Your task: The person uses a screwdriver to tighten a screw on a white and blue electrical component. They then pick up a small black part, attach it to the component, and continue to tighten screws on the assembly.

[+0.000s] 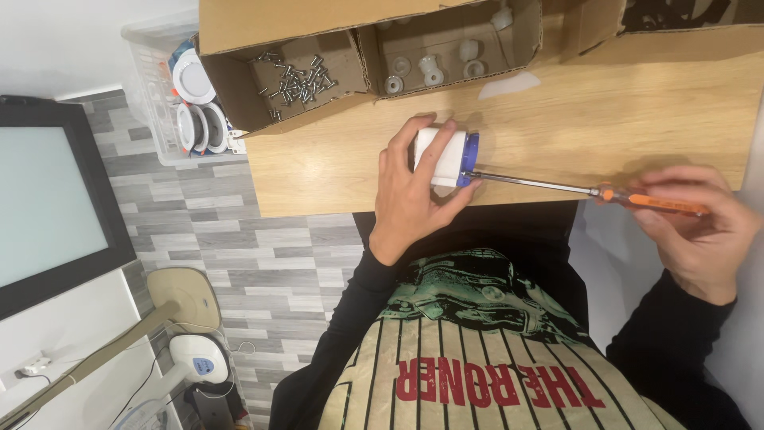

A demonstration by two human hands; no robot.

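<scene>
Gripping the white cylindrical fitting [442, 157] in my left hand [410, 191], right hand [700, 227] grasping the orange-handled screwdriver [585, 189]; I judge keeping its tip square on the blue end matters.

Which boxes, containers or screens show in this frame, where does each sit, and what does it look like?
Cardboard box: brown, open, at the table's far edge; one compartment holds metal screws, the next white round fittings.
Second cardboard box: brown, far right corner, contents unclear.
Clear plastic bin: left of the table, holding round white parts.
Screen: far left, dark frame, pale blank panel.
</scene>
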